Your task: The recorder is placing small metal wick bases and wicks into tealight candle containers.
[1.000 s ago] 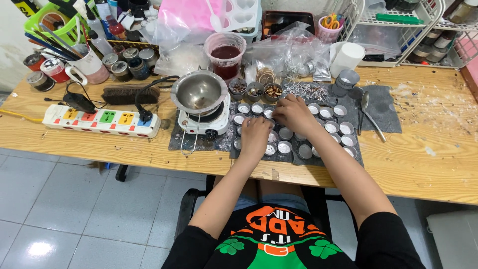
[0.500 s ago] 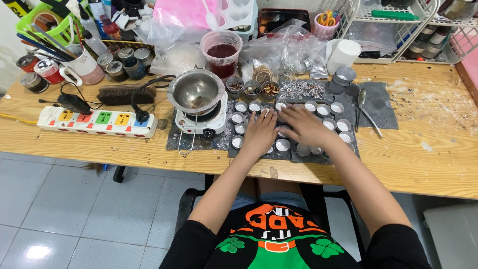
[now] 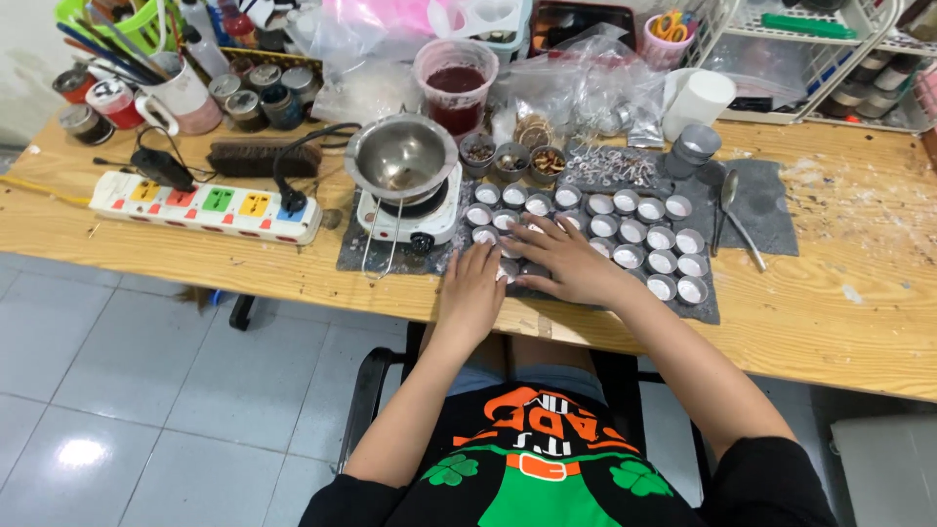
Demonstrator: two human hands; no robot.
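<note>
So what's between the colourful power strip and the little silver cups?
In the head view, a small white hotplate with a metal pot on top sits between the power strip and the cups.

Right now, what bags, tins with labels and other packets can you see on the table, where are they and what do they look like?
Clear plastic bags: back middle of the table, crumpled and shiny.
Pink plastic bag: back edge, bright pink, crinkled.
Labelled tins: back left corner, small and round, red and silver.
Power strip: left of the small stove, long and white, with coloured socket patches.
No screens or signs in view.
</note>
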